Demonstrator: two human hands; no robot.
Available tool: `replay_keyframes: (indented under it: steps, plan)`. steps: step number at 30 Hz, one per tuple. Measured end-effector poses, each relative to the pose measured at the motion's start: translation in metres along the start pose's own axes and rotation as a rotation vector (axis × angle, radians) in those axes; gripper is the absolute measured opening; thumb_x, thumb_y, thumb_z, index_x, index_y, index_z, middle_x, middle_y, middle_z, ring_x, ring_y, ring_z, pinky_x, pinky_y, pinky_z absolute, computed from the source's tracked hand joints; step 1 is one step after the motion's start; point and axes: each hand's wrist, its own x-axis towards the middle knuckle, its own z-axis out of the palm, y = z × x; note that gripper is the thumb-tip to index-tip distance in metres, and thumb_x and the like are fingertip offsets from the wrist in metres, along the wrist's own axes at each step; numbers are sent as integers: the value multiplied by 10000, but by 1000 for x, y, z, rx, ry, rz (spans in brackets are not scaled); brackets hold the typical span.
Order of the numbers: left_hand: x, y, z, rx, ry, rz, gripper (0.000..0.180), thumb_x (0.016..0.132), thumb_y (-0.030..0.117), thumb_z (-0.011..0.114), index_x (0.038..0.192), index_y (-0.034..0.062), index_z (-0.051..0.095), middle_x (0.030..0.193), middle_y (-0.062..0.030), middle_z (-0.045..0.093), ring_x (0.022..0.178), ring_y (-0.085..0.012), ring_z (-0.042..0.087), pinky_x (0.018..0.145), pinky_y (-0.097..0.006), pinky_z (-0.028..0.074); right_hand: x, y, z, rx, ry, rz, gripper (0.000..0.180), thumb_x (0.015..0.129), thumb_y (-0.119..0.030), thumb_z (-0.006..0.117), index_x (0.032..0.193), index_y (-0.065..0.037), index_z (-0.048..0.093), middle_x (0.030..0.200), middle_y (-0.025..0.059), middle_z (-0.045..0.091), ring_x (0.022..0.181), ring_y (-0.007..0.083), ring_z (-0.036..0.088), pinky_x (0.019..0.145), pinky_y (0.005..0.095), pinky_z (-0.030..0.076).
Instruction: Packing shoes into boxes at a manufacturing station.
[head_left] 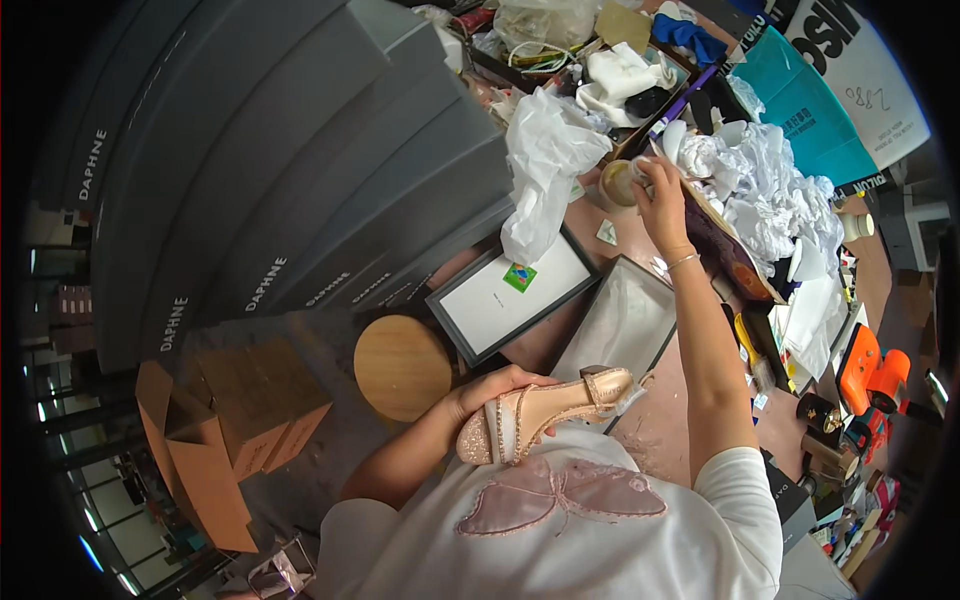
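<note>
My left hand (490,390) is closed around a rose-gold sandal (545,412) with a glittery toe and beaded straps, held close to my white shirt. Clear wrapping shows at its heel and a pale band at its toe. My right hand (660,205) reaches out to the far side, fingers bent together at the rim of a small round tan container (618,184). Whatever is between those fingers is too small to make out. In front of me lie an open grey shoebox (622,312) with white tissue paper inside and a grey lid (512,300) with a white inside.
Tall stacks of grey shoeboxes (300,150) rise on the left. A round wooden stool (402,368) and brown cartons (250,410) stand below them. Crumpled white paper (770,190) fills the table's right side, near a teal box (805,110) and orange items (872,370).
</note>
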Motion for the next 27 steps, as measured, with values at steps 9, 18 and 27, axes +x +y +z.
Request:
replay_keyframes:
  steps: [9, 18, 27]
  plan:
    - [10, -35, -5, -97, -90, -100, 655, 937, 417, 381, 1392, -52, 334, 1190, -258, 557, 938, -333, 641, 785, -410, 551, -61, -105, -110, 386, -609, 104, 154, 876, -123, 637, 963, 2, 660, 800, 101, 619, 758, 174, 611, 666, 286, 472]
    - [33, -43, 45, 42, -69, -272, 574, 947, 419, 395, 1253, -62, 465, 1051, -199, 616, 881, -299, 644, 767, -375, 540, -197, -214, -151, 253, -649, -335, 267, 714, -189, 688, 956, -78, 676, 919, 21, 621, 792, 185, 581, 665, 314, 477]
    - [48, -77, 62, 39, -66, -356, 583, 948, 412, 410, 1296, -55, 438, 1093, -196, 611, 908, -285, 639, 811, -370, 520, -247, -212, -199, 110, -729, -299, 270, 720, -184, 641, 974, -97, 665, 984, 11, 608, 859, 187, 570, 717, 322, 448]
